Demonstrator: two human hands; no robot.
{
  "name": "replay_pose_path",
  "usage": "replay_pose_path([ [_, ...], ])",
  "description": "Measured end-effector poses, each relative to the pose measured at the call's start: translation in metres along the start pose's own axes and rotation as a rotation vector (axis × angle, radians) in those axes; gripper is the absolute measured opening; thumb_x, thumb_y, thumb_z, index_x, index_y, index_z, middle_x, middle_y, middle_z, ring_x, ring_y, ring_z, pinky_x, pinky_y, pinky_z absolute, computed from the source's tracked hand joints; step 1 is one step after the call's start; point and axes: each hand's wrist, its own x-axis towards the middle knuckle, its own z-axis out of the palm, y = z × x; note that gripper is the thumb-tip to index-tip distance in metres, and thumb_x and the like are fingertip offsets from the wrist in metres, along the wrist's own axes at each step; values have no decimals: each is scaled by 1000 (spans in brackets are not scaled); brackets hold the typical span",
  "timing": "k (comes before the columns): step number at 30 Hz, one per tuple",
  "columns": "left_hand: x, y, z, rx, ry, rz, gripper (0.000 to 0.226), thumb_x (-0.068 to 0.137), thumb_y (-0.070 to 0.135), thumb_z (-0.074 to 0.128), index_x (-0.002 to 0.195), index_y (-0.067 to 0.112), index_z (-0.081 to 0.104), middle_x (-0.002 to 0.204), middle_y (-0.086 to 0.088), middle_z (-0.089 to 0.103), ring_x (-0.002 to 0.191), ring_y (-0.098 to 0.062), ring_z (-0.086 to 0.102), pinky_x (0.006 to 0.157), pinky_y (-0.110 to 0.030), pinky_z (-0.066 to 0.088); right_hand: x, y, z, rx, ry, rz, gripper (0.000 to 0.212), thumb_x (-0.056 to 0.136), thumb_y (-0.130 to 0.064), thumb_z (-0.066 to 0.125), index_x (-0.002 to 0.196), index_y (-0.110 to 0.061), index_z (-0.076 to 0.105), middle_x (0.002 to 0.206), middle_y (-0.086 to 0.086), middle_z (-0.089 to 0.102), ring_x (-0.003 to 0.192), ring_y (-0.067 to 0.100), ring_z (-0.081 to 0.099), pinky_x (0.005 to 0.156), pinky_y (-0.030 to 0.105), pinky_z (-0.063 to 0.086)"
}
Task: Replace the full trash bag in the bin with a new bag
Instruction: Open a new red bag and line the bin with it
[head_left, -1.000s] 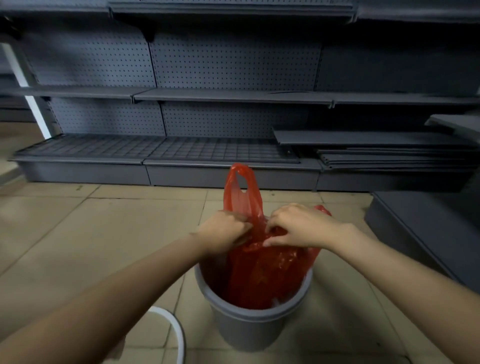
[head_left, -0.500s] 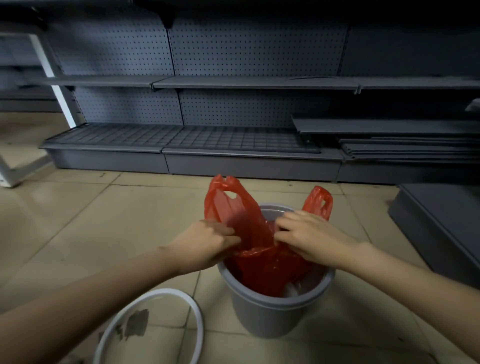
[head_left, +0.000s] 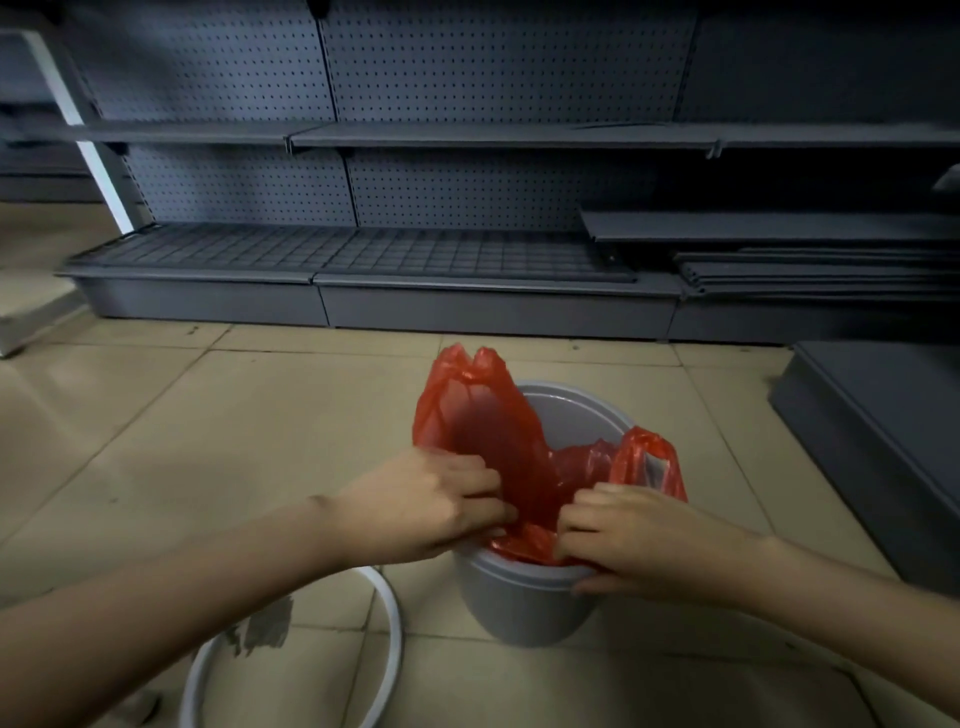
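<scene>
Both hands, the left hand (head_left: 436, 512) and the right hand (head_left: 644, 540), pinch the thin red plastic bag (head_left: 493, 447) that sits in the round grey plastic bin (head_left: 524, 608), so I think fitting it over the rim is left.

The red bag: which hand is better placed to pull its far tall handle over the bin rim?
The left hand, probably. It grips the red bag directly below the tall handle. The right hand is at the near rim of the bin, beside the other handle.
</scene>
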Motion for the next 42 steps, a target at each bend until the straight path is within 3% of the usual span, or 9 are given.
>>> replay_pose_path([
  [5, 38, 5, -7, 136, 78, 107, 15, 91, 16, 53, 99, 16, 66, 86, 0, 64, 75, -18, 56, 70, -27, 46, 3, -2, -3, -21, -16, -33, 18, 78, -45, 60, 85, -31, 51, 84, -15, 59, 75, 4, 53, 68, 17, 43],
  [10, 57, -21, 0, 246, -30, -105, 23, 82, 17, 47, 93, 16, 67, 88, -2, 64, 81, -23, 60, 72, -32, 49, -9, 12, -7, -6, -90, 21, 15, 83, -40, 59, 90, -28, 55, 90, -10, 59, 82, 9, 55, 75, 23, 46],
  [14, 54, -32, 7, 192, -130, -279, 31, 76, 23, 38, 86, 13, 66, 85, -7, 65, 75, -28, 64, 59, -32, 53, -31, 32, -14, 21, -130, 122, 17, 92, -34, 50, 102, -23, 58, 105, -5, 58, 99, 12, 52, 89, 24, 38],
  [18, 51, -33, 21, 81, -266, -502, 38, 82, 34, 57, 113, 13, 57, 111, -8, 60, 100, -32, 60, 74, -38, 51, -45, 52, -16, -11, -188, 235, 15, 90, -32, 53, 102, -24, 58, 105, -7, 56, 101, 11, 51, 84, 22, 37],
  [21, 36, -35, 30, 40, -374, -577, 49, 86, 43, 55, 128, 18, 47, 126, -3, 53, 113, -25, 53, 84, -37, 48, -52, 62, -19, -43, -239, 331, 14, 89, -34, 55, 100, -26, 57, 103, -10, 54, 97, 8, 52, 77, 23, 40],
  [25, 21, -36, 33, 16, -330, -536, 46, 87, 49, 51, 125, 23, 50, 126, 0, 55, 111, -21, 54, 85, -35, 50, -55, 70, -20, -51, -275, 372, 16, 87, -38, 54, 96, -27, 61, 97, -13, 55, 79, 4, 51, 58, 19, 33],
  [30, 28, -32, 18, -4, -177, -327, 29, 84, 36, 61, 108, 20, 62, 106, -1, 65, 94, -22, 63, 72, -32, 52, -41, 72, -29, -33, -200, 363, 38, 88, -54, 40, 89, -26, 67, 85, -10, 68, 72, 7, 61, 64, 27, 50],
  [35, 64, -31, 4, 10, -4, -240, 19, 85, 28, 53, 98, 19, 64, 93, -1, 66, 85, -22, 64, 58, -29, 48, -8, 70, -35, -153, -57, 286, 27, 95, -37, 40, 107, -26, 63, 103, -7, 64, 92, 13, 61, 63, 24, 37],
  [42, 99, -53, 13, 155, -106, -253, 18, 71, 3, 62, 87, 9, 68, 85, -11, 69, 81, -32, 66, 55, -37, 51, 27, 87, -42, -217, -58, 415, 18, 88, -22, 50, 103, -20, 61, 109, 3, 64, 100, 28, 60, 70, 36, 44],
])
